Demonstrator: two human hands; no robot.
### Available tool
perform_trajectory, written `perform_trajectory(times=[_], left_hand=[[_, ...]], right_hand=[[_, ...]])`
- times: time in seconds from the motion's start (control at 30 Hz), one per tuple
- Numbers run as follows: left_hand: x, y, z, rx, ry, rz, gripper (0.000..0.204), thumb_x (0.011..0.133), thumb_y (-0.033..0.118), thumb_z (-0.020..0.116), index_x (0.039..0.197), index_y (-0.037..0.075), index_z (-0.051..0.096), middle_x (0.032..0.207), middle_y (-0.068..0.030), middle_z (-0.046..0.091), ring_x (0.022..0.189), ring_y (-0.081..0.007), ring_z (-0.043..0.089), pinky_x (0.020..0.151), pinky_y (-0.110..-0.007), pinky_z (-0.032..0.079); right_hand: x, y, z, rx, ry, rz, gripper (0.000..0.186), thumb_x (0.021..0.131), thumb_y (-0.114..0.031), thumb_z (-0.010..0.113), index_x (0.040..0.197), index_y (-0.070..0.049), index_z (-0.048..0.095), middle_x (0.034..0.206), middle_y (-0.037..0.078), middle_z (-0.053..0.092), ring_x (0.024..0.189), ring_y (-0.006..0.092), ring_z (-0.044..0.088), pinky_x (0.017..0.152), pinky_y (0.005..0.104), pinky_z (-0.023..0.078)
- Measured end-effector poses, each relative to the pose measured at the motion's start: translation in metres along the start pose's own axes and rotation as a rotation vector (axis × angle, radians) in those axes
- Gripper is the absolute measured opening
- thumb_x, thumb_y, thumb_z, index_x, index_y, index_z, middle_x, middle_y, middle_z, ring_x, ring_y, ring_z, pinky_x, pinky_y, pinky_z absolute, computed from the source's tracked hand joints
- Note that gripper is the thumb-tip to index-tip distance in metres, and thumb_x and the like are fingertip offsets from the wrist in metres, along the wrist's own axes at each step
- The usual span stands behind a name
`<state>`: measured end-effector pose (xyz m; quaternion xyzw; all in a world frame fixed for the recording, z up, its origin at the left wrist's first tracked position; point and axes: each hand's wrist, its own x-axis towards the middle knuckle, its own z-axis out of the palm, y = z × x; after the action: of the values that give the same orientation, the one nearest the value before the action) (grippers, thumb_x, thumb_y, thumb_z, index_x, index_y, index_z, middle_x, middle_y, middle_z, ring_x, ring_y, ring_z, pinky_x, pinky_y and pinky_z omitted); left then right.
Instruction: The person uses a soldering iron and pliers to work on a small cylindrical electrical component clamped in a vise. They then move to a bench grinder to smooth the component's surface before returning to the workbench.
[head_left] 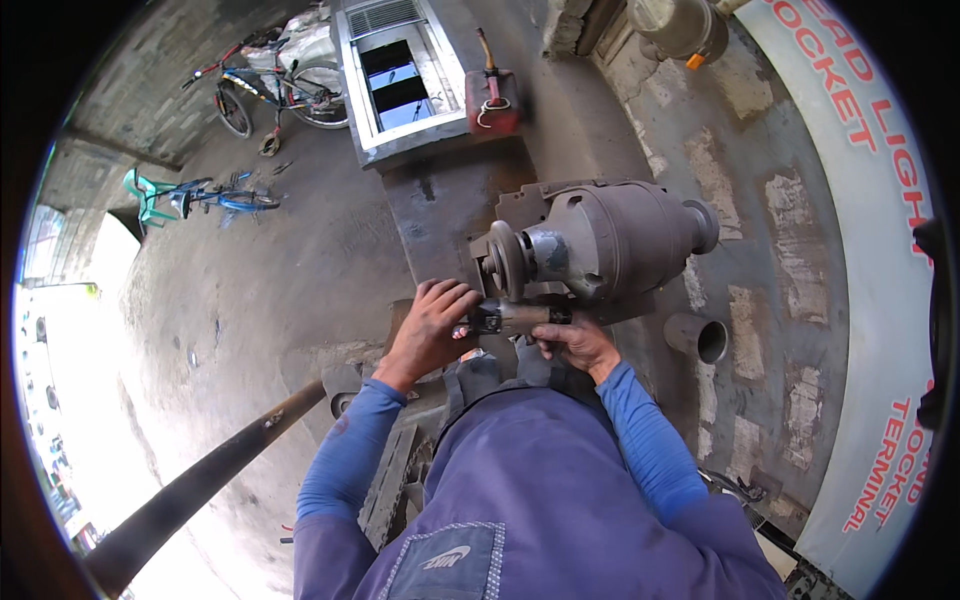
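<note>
- The metal cylinder, dark at its left end and bare silver along its middle, lay crosswise in front of the person's waist, just below the grooved wheel of a large grey motor.
- The left hand reached over the dark end, its fingers bent and closed around it; their undersides were hidden.
- The right hand closed on the other end, thumb laid along the top and fingers tucked beneath, so that grip was narrow.
- Holding both ends probably kept the piece level and stopped it rolling or tipping, while leaving its middle in sight.
- It was held near the lap, perhaps so that the forearms could stay close to the body and steady the weight.
- The motor lay on its side, likely the stablest way for so round a body; a short open tube stood apart to its right.
- So the cylinder sat between the two sets of fingers, touching both; whether it also touched the wheel I could not tell.
</note>
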<state>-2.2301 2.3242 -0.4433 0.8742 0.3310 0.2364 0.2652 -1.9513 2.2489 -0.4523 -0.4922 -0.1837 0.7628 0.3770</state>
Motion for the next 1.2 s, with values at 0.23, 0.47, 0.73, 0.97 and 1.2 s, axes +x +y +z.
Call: perform_trajectory(times=[0.23,0.47,0.73,0.97,1.2], left_hand=[[-0.021,-0.006,-0.025,-0.071,0.028,-0.179,0.060,0.062,0.015,0.088,0.118,0.006,0.066,0.122,-0.0114,0.068,0.118,-0.0320,0.062,0.104,-0.044,0.046],[0.003,0.001,-0.014,-0.376,-0.047,-0.341,0.059,0.062,0.010,0.086,0.118,0.003,0.070,0.115,-0.0160,0.073,0.111,-0.0331,0.068,0.099,-0.040,0.052],[0.001,-0.005,-0.014,-0.410,-0.048,-0.431,0.065,0.063,0.012,0.089,0.125,0.000,0.070,0.117,-0.0155,0.074,0.112,-0.0264,0.070,0.103,-0.035,0.051],[-0.016,-0.007,-0.028,-0.750,-0.056,-0.737,0.071,0.063,0.014,0.092,0.126,-0.007,0.068,0.115,-0.0131,0.075,0.108,-0.0186,0.068,0.102,-0.035,0.051],[0.010,-0.005,0.003,-0.712,-0.136,-0.634,0.066,0.063,0.019,0.091,0.123,0.001,0.072,0.110,-0.0133,0.076,0.100,-0.0199,0.072,0.095,-0.037,0.055]], right_hand=[[0.038,0.009,0.011,-0.002,-0.154,0.139,0.034,0.086,-0.013,0.081,0.114,0.001,0.067,0.089,0.010,0.069,0.068,0.0150,0.066,0.050,0.0278,0.051],[0.015,0.006,-0.006,0.076,-0.050,0.168,0.038,0.088,-0.012,0.079,0.120,0.001,0.065,0.098,0.013,0.072,0.075,0.0170,0.069,0.057,0.0305,0.056],[0.024,0.011,-0.007,0.094,-0.044,0.111,0.039,0.090,-0.006,0.075,0.126,0.000,0.063,0.105,0.012,0.072,0.082,0.0203,0.071,0.066,0.0342,0.059],[0.038,0.013,0.010,0.025,-0.158,0.061,0.042,0.087,-0.005,0.078,0.125,0.000,0.062,0.103,0.011,0.071,0.079,0.0185,0.068,0.063,0.0309,0.055],[0.000,-0.001,-0.006,0.097,-0.059,0.039,0.040,0.086,0.000,0.077,0.124,0.003,0.062,0.102,0.011,0.071,0.084,0.0208,0.070,0.065,0.0342,0.058]])
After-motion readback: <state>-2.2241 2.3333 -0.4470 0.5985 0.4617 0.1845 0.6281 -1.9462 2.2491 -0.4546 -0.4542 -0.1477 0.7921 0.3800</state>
